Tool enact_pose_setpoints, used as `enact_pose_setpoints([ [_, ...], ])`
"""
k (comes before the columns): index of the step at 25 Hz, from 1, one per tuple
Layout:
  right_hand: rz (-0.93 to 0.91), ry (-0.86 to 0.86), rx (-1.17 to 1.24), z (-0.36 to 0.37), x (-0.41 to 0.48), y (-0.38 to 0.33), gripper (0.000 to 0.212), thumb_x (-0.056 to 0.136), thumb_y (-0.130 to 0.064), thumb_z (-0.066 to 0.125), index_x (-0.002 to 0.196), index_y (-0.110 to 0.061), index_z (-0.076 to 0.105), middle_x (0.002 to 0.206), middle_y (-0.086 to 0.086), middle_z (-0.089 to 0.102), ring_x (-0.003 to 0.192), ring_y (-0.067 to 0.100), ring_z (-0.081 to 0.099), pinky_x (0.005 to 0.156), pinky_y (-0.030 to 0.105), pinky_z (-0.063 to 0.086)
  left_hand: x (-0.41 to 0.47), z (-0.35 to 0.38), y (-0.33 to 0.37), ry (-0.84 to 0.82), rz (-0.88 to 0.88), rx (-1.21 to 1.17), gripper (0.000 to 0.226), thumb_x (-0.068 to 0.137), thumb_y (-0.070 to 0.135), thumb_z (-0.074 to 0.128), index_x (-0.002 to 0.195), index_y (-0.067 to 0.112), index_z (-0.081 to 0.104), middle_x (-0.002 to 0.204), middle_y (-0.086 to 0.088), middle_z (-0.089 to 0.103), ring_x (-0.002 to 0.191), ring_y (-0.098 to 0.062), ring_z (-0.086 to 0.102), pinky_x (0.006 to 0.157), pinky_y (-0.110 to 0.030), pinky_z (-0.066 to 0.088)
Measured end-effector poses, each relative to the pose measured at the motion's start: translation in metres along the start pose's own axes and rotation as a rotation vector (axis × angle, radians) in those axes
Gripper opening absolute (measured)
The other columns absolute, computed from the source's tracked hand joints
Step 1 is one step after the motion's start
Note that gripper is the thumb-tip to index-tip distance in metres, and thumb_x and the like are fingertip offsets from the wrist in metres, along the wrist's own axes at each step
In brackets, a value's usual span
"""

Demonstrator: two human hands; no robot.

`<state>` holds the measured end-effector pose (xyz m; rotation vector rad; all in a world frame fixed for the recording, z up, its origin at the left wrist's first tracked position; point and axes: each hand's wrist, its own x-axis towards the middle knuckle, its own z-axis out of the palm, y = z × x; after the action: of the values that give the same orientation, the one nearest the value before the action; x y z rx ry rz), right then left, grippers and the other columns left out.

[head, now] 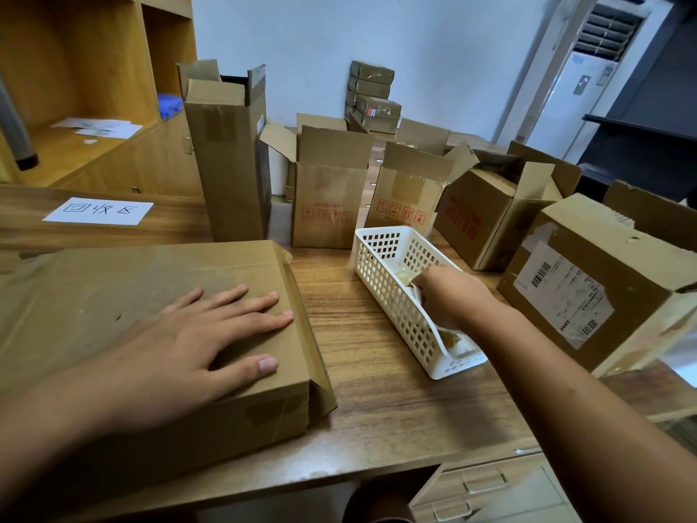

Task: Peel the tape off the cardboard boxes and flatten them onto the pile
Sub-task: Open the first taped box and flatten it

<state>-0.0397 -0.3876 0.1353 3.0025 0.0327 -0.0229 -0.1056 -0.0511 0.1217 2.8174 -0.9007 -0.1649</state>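
Left hand (196, 341): fingers straight, palm flat on cardboard box (94, 288), near-left corner of bench (377, 390). Right hand (452, 296): inside white basket (377, 266), mid-bench; fingers hidden, grip cannot be told. Box: probably light, stiff, creasing at its folds; best taken by the loose end flaps.

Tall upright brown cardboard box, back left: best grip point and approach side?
Probably pinch the tall brown cardboard box at its open top rim, from above and in front: the flaps stand up, leaving a free edge. The wooden shelf unit crowds its left side.
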Motion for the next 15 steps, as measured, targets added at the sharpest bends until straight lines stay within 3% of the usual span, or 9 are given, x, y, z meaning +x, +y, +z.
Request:
enact_pose_setpoints([
  [4, 0.008, 0.021, 0.091, 0.002, -0.001, 0.002, 0.026, 0.097, -0.008, 0.046, 0.077, -0.025, 0.049, 0.122, 0.008, 0.068, 0.087, 0.020, 0.055, 0.056, 0.027, 0.039, 0.000, 0.001, -0.001, 0.013, 0.004, -0.011, 0.071, 0.067, 0.098, -0.004, 0.135, 0.080, -0.009, 0.145, 0.056, -0.015, 0.138, 0.022, -0.022, 0.118, -0.027, -0.009],
  [6, 0.027, 0.039, 0.161, 0.003, -0.002, 0.004, 0.015, 0.098, -0.012, 0.049, 0.097, -0.022, 0.061, 0.126, 0.006, 0.066, 0.091, 0.019, 0.057, 0.061, 0.028, 0.045, 0.001, 0.002, -0.002, 0.019, 0.008, -0.017, 0.071, 0.067, 0.099, -0.004, 0.135, 0.080, -0.008, 0.145, 0.056, -0.015, 0.138, 0.022, -0.022, 0.118, -0.027, -0.008],
  [8, 0.042, 0.042, 0.215, 0.003, -0.002, 0.007, 0.017, 0.096, -0.012, 0.056, 0.111, -0.019, 0.060, 0.124, 0.006, 0.064, 0.097, 0.021, 0.060, 0.075, 0.035, 0.055, 0.001, 0.004, -0.004, 0.023, 0.012, -0.016, 0.071, 0.068, 0.099, -0.003, 0.136, 0.079, -0.007, 0.145, 0.056, -0.015, 0.138, 0.022, -0.021, 0.118, -0.027, -0.007],
  [10, 0.053, 0.056, 0.254, 0.001, -0.003, 0.011, 0.021, 0.091, -0.011, 0.063, 0.110, -0.018, 0.056, 0.120, 0.006, 0.062, 0.101, 0.022, 0.061, 0.085, 0.037, 0.057, 0.002, 0.005, -0.005, 0.027, 0.014, -0.020, 0.071, 0.069, 0.099, -0.001, 0.136, 0.079, -0.006, 0.145, 0.056, -0.015, 0.139, 0.022, -0.020, 0.118, -0.028, -0.007],
  [15, 0.055, 0.078, 0.305, -0.011, -0.002, 0.018, 0.027, 0.096, -0.001, 0.057, 0.114, -0.019, 0.066, 0.128, 0.007, 0.066, 0.112, 0.021, 0.064, 0.084, 0.027, 0.054, 0.003, 0.008, -0.008, 0.037, 0.016, -0.009, 0.071, 0.071, 0.098, -0.001, 0.138, 0.078, -0.005, 0.146, 0.055, -0.016, 0.140, 0.021, -0.019, 0.119, -0.029, -0.004],
])
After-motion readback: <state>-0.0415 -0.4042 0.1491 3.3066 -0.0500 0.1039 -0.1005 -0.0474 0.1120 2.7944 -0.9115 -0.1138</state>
